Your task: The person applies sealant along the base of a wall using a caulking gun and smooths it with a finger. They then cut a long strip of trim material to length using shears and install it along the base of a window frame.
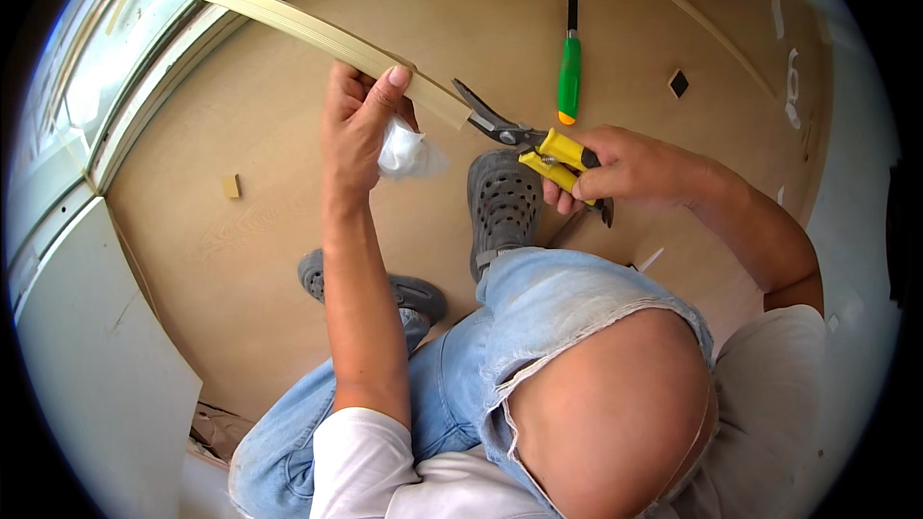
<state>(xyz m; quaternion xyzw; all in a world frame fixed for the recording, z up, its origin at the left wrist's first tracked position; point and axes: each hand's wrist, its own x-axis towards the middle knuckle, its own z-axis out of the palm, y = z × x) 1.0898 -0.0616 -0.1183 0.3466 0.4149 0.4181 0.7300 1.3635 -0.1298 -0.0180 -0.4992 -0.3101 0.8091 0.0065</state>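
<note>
My left hand [361, 125] is closed round a long, pale yellow trim strip [279, 17] and a crumpled whitish plastic wad [409, 149]. The strip runs from the upper left and ends just right of that hand. In my right hand [630, 168] are yellow-handled snips [510, 133], my fingers wrapped round the grips. Their dark jaws stand apart at the strip's end; whether the blades touch it I cannot tell.
A green knife [569, 77] with a dark blade lies on the brown board [231, 259], beyond my grey clog [505, 197]. A small black diamond-shaped piece [680, 84] and a small tan block [231, 186] lie there too. A window frame [144, 106] edges the upper left.
</note>
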